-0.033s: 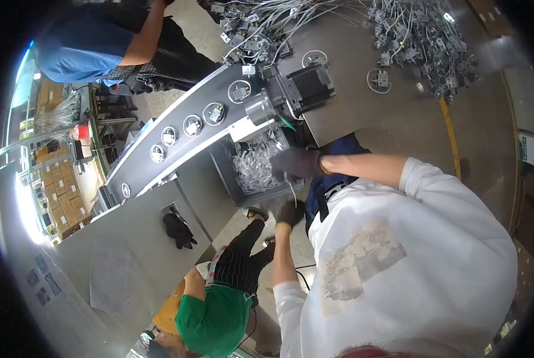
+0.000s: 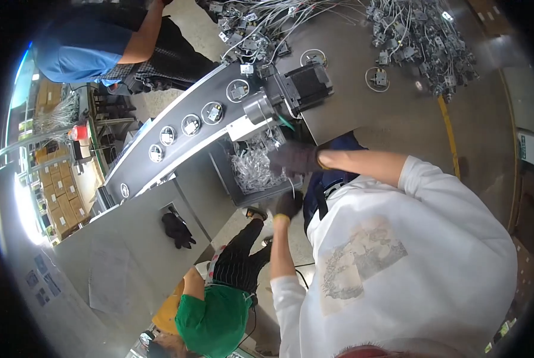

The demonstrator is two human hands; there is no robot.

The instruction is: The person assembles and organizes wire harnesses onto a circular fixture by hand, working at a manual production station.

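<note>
My left hand (image 2: 289, 204), in a dark glove with a yellowish cuff, is closed on a thin white cable (image 2: 292, 186). The cable runs up to my right hand (image 2: 293, 160), also dark-gloved, whose fingers look curled but are blurred. A small pale piece shows at the far side of the right hand, too smeared to name. Both hands are over the near right edge of a grey bin (image 2: 261, 197) filled with clear plastic pieces (image 2: 252, 166).
Past the bin slopes a dark conveyor (image 2: 141, 134) carrying several metal units with looped white cables; a black motor (image 2: 308, 86) sits at its upper end. Piles of cabled units (image 2: 422, 45) lie on the grey table (image 2: 362, 113). Co-workers in blue (image 2: 82, 48) and green (image 2: 213, 319) are nearby.
My left hand has moved slightly up, closer to my right hand. The right hand has shifted a little up as well. The units on the conveyor look nearly unmoved.
</note>
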